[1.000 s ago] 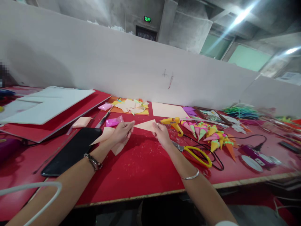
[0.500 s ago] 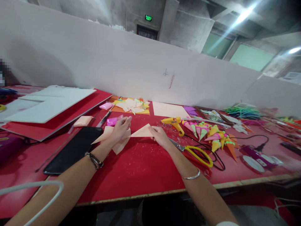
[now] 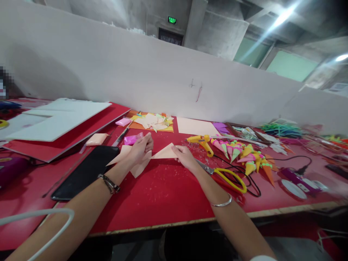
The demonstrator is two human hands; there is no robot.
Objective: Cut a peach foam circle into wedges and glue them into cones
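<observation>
A peach paper triangle lies flat on the red table. My right hand pinches its right corner with closed fingers. My left hand hovers just left of that triangle, fingers curled together, above more peach paper pieces that lie under it. Whether the left fingers grip one of these pieces is hidden.
Yellow-handled scissors and a yellow glue gun lie right of my right hand, with several coloured paper cones beyond. A black tablet sits to the left, white boards at far left, paper scraps at the back.
The triangle and my right hand have come down from slightly raised to the table and shifted a little left. My left hand lifted and curled its fingers.
</observation>
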